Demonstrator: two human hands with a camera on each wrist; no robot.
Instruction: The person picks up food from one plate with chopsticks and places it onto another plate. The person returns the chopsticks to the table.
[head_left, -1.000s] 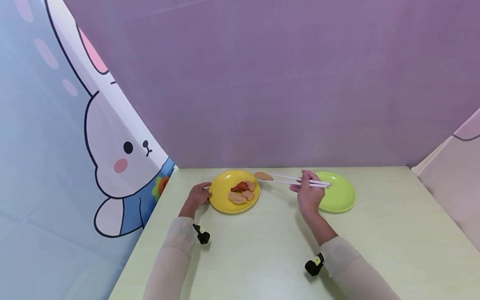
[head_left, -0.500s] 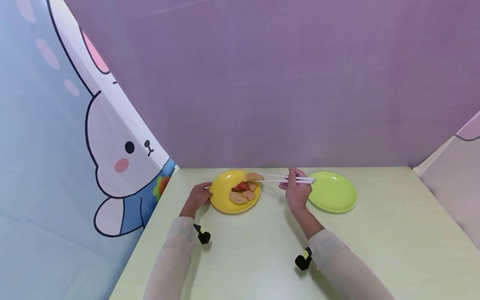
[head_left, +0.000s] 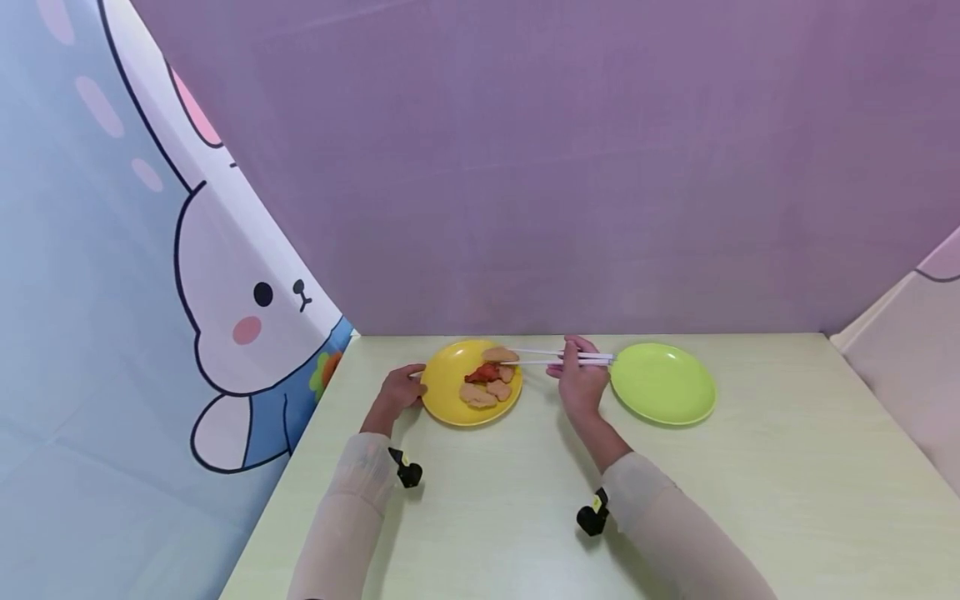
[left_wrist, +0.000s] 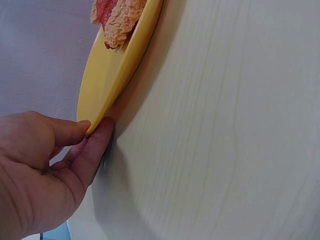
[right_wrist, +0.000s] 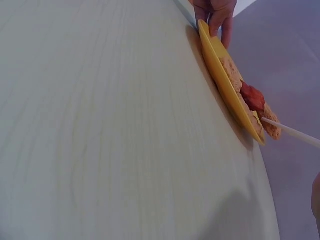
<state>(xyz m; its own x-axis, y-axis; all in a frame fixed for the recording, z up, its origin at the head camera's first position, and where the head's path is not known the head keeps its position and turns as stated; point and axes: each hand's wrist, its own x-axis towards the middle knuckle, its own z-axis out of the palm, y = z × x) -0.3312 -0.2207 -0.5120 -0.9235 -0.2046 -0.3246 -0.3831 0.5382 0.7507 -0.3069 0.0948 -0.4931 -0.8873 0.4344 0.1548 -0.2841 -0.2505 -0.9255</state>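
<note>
My left hand (head_left: 401, 387) pinches the left rim of the yellow plate (head_left: 442, 392), thumb on top and fingers beneath, as the left wrist view shows. On that plate lie several tan, fried-looking food pieces (head_left: 477, 396) and a red, glossy piece (head_left: 482, 373). My right hand (head_left: 583, 385) grips a pair of white chopsticks (head_left: 537, 362) from the right. Their tips reach a long tan piece (head_left: 499, 355) at the plate's back right; whether they still pinch it cannot be told. In the right wrist view one chopstick (right_wrist: 295, 133) tip meets the food.
A light green plate (head_left: 663, 383) stands to the right, just beyond the chopsticks' back ends. The pale wooden table (head_left: 510, 508) runs back to a purple cloth wall (head_left: 570, 167). A cloth with a printed rabbit (head_left: 225, 333) hangs at the left.
My right hand has moved left with the chopsticks, carrying the long tan piece from beside the yellow plate to over its back right part. My left hand has stayed at the rim.
</note>
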